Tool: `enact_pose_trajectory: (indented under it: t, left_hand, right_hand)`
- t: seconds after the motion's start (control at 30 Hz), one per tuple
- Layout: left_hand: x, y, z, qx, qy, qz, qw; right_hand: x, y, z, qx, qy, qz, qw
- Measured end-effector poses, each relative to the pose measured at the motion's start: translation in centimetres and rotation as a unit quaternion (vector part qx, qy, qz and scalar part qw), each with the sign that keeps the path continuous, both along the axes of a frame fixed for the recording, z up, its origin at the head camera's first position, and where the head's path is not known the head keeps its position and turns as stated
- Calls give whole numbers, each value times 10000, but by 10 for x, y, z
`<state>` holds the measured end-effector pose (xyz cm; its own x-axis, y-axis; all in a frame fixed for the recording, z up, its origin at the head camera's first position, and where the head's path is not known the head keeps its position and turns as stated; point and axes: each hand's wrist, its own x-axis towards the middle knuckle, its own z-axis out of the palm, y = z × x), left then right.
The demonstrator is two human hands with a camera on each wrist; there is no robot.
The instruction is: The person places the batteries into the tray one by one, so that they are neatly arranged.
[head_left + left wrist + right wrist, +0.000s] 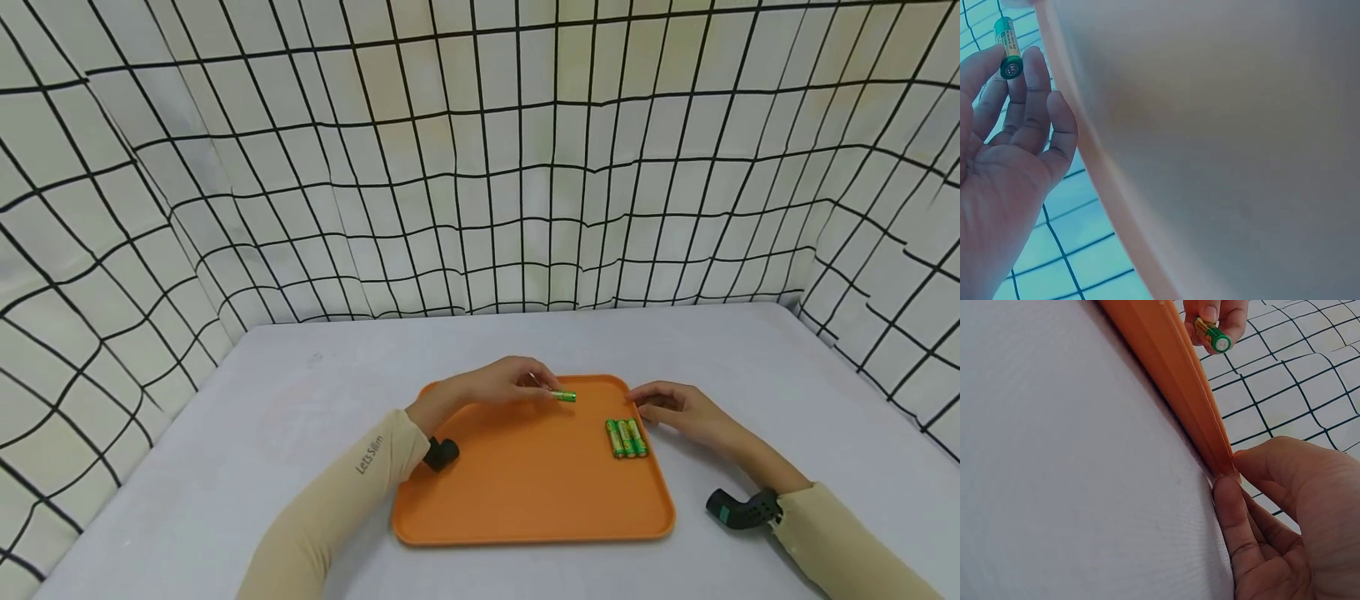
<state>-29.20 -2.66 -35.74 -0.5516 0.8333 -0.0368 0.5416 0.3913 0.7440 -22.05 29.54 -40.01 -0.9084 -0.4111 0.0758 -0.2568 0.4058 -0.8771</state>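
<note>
My left hand (513, 379) pinches a green-and-yellow battery (564, 397) between thumb and fingertips, above the far part of an orange tray (517, 500). In the left wrist view the battery (1009, 50) points one end at the camera, and the other fingers are loosely bent. At the tray's far right corner, my right hand (686, 408) grips the rim. The right wrist view shows the thumb and a finger on either side of the orange rim (1179, 375). Three similar batteries (626, 438) lie side by side inside the tray, near its right edge.
The tray rests on a white-covered table (225, 467). Behind and at both sides stand white walls with a black grid (495, 167). A black wrist device (742, 508) sits on the right forearm, another (441, 454) on the left.
</note>
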Motion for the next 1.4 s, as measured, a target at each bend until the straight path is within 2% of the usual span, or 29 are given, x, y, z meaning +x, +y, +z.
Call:
enact_pose_trajectory:
  t: [0.2, 0.43, 0.73, 0.93, 1.27, 1.4]
  left_hand:
    - [7, 6, -2, -196, 70, -72, 9998]
    - [16, 13, -4, -223, 44, -148, 9996]
    - [28, 22, -6, -326, -15, -60, 9994]
    - [36, 25, -7, -172, 79, 128, 9997]
    - [48, 29, -7, 36, -507, 564, 9971]
    - [51, 32, -8, 0, -573, 686, 9960]
  right_hand:
    - [0, 0, -1, 4, 12, -3, 10000]
    - [0, 0, 0, 45, 39, -17, 10000]
    - [1, 0, 0, 4, 11, -22, 10000]
    - [0, -1, -1, 19, 16, -38, 10000]
    - [0, -1, -1, 7, 12, -63, 10000]
    - [0, -1, -1, 26, 39, -57, 10000]
